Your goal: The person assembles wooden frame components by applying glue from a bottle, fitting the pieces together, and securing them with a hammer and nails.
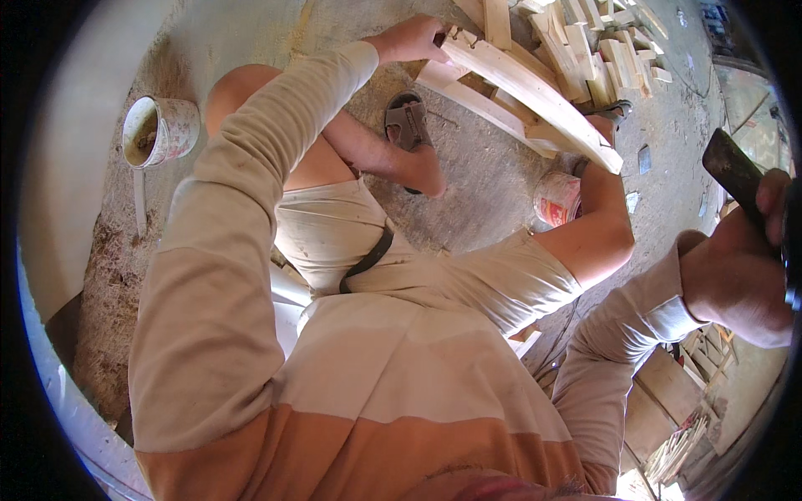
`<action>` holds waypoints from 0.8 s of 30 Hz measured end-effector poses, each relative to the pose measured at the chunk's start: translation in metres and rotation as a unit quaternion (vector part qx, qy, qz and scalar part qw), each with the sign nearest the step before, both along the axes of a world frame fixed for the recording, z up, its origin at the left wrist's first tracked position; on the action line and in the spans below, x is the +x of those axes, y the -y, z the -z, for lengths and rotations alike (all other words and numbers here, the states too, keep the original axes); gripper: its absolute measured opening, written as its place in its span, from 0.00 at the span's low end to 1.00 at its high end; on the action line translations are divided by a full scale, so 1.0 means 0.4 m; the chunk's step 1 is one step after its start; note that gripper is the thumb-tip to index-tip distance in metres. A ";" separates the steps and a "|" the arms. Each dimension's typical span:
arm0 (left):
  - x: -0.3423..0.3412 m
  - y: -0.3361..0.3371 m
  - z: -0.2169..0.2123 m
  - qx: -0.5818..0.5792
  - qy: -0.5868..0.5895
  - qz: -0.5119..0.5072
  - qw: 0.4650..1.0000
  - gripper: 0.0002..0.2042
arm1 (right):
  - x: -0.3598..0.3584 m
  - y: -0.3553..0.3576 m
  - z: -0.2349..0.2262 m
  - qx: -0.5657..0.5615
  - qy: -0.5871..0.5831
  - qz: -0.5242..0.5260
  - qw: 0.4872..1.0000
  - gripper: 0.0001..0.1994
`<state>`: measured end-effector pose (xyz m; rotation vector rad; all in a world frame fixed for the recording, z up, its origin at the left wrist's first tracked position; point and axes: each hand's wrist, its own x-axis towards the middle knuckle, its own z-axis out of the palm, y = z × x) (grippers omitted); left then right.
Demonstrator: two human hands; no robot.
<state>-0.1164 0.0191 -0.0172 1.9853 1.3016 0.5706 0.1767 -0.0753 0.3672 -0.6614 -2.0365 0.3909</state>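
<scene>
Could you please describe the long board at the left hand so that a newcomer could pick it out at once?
Start with the heap of short wood pieces on the floor, at the picture's upper right. Just left of it, the left hand holds one end of a long pale board. Unlike those pieces, it slants down toward the right leg.

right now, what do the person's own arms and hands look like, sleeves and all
The left sleeve and right sleeve are long, beige and wrinkled, turning rust-orange toward the shoulders. The left cuff and right cuff are plain beige bands at the wrists. No glove shows on the left hand or right hand.
</scene>
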 end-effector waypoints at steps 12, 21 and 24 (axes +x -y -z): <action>0.006 0.019 -0.100 -0.059 -0.055 -0.001 0.997 0.24 | 0.019 0.019 0.365 -0.211 0.187 0.258 0.924 0.11; 0.006 0.034 -0.058 0.006 0.040 0.003 0.999 0.26 | 0.058 -0.012 0.094 -0.086 0.506 0.113 0.851 0.11; 0.002 0.020 -0.022 -0.017 0.044 0.006 0.999 0.27 | 0.035 0.000 0.556 -0.113 0.457 0.134 0.872 0.11</action>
